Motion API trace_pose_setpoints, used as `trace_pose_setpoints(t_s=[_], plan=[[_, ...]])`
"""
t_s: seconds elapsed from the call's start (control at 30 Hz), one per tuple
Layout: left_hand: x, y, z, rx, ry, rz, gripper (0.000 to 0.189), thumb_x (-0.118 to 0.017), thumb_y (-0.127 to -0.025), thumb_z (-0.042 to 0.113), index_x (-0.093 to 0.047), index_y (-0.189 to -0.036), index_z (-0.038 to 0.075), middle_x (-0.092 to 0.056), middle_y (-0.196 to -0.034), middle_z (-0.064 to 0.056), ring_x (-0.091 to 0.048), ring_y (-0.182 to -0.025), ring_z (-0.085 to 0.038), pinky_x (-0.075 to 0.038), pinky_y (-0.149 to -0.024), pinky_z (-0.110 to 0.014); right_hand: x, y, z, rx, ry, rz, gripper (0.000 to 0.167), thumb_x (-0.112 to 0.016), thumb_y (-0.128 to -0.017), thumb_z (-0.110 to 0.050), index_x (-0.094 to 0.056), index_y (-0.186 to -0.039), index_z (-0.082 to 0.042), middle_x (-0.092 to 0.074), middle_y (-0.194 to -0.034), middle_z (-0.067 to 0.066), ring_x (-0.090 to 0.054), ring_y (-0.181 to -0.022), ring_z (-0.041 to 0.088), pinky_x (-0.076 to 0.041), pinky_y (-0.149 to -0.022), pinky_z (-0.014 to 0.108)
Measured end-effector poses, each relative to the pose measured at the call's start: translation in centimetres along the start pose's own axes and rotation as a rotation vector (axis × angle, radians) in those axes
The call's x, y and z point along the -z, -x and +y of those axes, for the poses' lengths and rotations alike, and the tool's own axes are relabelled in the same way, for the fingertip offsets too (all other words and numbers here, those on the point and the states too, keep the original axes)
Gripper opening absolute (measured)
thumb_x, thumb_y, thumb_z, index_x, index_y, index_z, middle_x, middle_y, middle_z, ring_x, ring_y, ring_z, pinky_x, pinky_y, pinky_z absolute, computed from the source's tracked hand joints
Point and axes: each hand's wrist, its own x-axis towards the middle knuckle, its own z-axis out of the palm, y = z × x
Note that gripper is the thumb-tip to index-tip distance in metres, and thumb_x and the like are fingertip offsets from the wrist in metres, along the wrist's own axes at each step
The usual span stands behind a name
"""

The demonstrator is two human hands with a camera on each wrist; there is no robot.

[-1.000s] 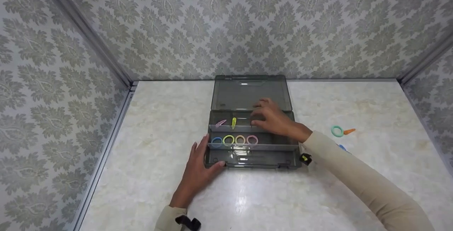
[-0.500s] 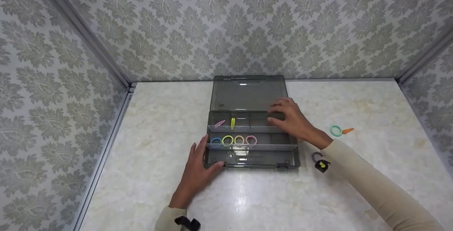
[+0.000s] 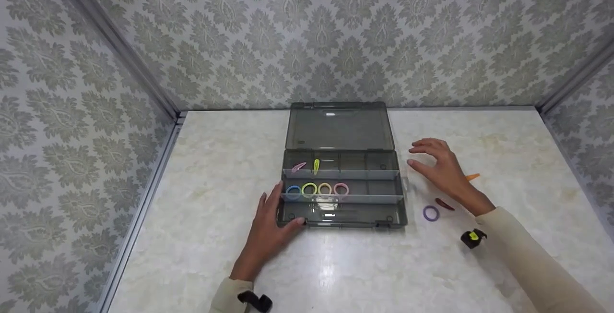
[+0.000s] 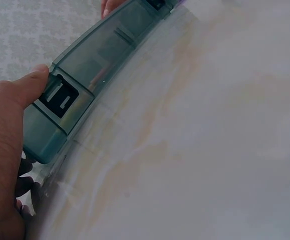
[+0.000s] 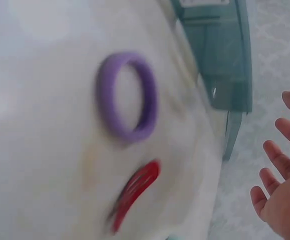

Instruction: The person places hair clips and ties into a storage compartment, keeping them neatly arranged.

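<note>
A grey see-through plastic box (image 3: pixel 355 213) lies with its lid (image 3: pixel 340 128) folded back. My left hand (image 3: pixel 268 226) grips its front left corner; in the left wrist view the thumb (image 4: pixel 32 85) lies on the front wall beside a latch. Inside the back compartment are a pink hair clip (image 3: pixel 299 167) and a yellow hair clip (image 3: pixel 316 166). Its middle compartment holds a row of blue, yellow, peach and pink hair ties (image 3: pixel 341 188). To the right of the box my right hand (image 3: pixel 443 171) hovers with spread fingers, holding nothing.
A purple hair tie (image 3: pixel 431 213) and a dark red hair clip (image 3: pixel 444 204) lie on the table (image 3: pixel 211 159) below my right wrist. An orange hair clip (image 3: pixel 473 177) shows partly behind that hand. A patterned wall (image 3: pixel 288 39) rises directly behind the box.
My right hand has moved right, from over the back compartment to beside the box. The purple tie and red clip have come into view; the teal tie is now hidden. My left hand stays put.
</note>
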Motion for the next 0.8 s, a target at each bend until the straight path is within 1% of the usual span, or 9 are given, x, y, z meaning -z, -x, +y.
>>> trace_pose_setpoints(t_s=[0.17, 0.4, 0.47, 0.53, 0.57, 0.63, 0.7, 0.77, 0.8], plan=[[0.0, -0.1, -0.1, 0.020, 0.003, -0.001, 0.107, -0.081, -0.091, 0.068, -0.021, -0.177, 0.042, -0.030, -0.181, 0.002, -0.011, -0.168, -0.046, -0.024, -0.127, -0.075, 1.9, 2.0, 1.7, -0.085, 0.027, 0.020, 0.026, -0.083, -0.099, -0.007, -0.080, -0.122, 0.005, -0.068, -0.140, 0.023, -0.048, -0.141, 0.045, -0.035, -0.115, 0.070], [-0.1, -0.1, -0.1, 0.011, -0.007, 0.010, 0.107, -0.082, -0.092, 0.064, -0.023, -0.177, 0.038, -0.033, -0.180, -0.003, -0.013, -0.167, -0.048, -0.025, -0.127, -0.073, 4.3, 3.9, 3.4, -0.197, 0.065, 0.033, 0.032, -0.083, -0.102, -0.016, -0.078, -0.127, 0.004, -0.066, -0.143, 0.023, -0.045, -0.144, 0.044, -0.033, -0.117, 0.074], [-0.1, -0.1, -0.1, 0.018, -0.005, 0.009, 0.107, -0.083, -0.092, 0.065, -0.023, -0.177, 0.039, -0.033, -0.180, -0.002, -0.013, -0.168, -0.048, -0.025, -0.127, -0.074, 4.9, 4.4, 3.8, -0.233, 0.088, 0.033, 0.035, -0.082, -0.103, -0.020, -0.077, -0.129, 0.002, -0.065, -0.144, 0.022, -0.045, -0.145, 0.043, -0.039, -0.116, 0.064], [-0.1, -0.1, -0.1, 0.013, -0.009, 0.008, 0.107, -0.082, -0.092, 0.064, -0.023, -0.177, 0.038, -0.033, -0.180, -0.003, -0.012, -0.167, -0.049, -0.025, -0.126, -0.075, 5.6, 5.0, 4.2, -0.270, 0.102, 0.036, 0.038, -0.081, -0.104, -0.024, -0.076, -0.133, 0.001, -0.063, -0.147, 0.021, -0.045, -0.145, 0.039, -0.046, -0.112, 0.043], [-0.2, -0.1, -0.1, 0.008, -0.012, 0.009, 0.106, -0.082, -0.093, 0.064, -0.023, -0.177, 0.037, -0.033, -0.180, -0.003, -0.012, -0.167, -0.050, -0.025, -0.126, -0.076, 5.9, 5.3, 4.5, -0.288, 0.104, 0.037, 0.040, -0.080, -0.105, -0.026, -0.076, -0.134, 0.000, -0.062, -0.149, 0.020, -0.045, -0.145, 0.036, -0.047, -0.108, 0.031], [-0.2, -0.1, -0.1, 0.007, -0.014, 0.008, 0.106, -0.081, -0.093, 0.065, -0.023, -0.177, 0.037, -0.032, -0.180, -0.002, -0.013, -0.167, -0.049, -0.025, -0.127, -0.074, 6.5, 5.9, 5.0, -0.313, 0.085, 0.043, 0.042, -0.079, -0.106, -0.028, -0.074, -0.137, 0.000, -0.060, -0.151, 0.019, -0.046, -0.142, 0.024, -0.046, -0.095, 0.012], [-0.1, -0.1, 0.0, 0.005, -0.015, 0.007, 0.106, -0.082, -0.093, 0.064, -0.023, -0.177, 0.037, -0.032, -0.180, -0.002, -0.013, -0.167, -0.048, -0.024, -0.127, -0.074, 6.9, 6.4, 5.5, -0.326, 0.054, 0.049, 0.043, -0.078, -0.106, -0.027, -0.073, -0.139, 0.000, -0.058, -0.153, 0.020, -0.047, -0.138, 0.008, -0.044, -0.089, 0.004], [-0.1, -0.2, 0.0, 0.012, -0.010, 0.003, 0.107, -0.082, -0.092, 0.064, -0.022, -0.177, 0.039, -0.032, -0.180, 0.000, -0.012, -0.168, -0.047, -0.024, -0.128, -0.073, 7.3, 6.9, 6.1, -0.326, 0.034, 0.049, 0.043, -0.078, -0.106, -0.025, -0.072, -0.140, 0.000, -0.057, -0.153, 0.020, -0.046, -0.132, -0.003, -0.043, -0.091, 0.004], [-0.1, -0.2, 0.0, 0.016, -0.007, 0.001, 0.107, -0.082, -0.092, 0.065, -0.022, -0.177, 0.040, -0.031, -0.180, 0.001, -0.012, -0.168, -0.046, -0.024, -0.128, -0.073, 7.4, 7.1, 6.3, -0.328, 0.033, 0.047, 0.043, -0.079, -0.106, -0.025, -0.072, -0.140, 0.000, -0.057, -0.153, 0.020, -0.045, -0.130, -0.006, -0.043, -0.092, 0.004]])
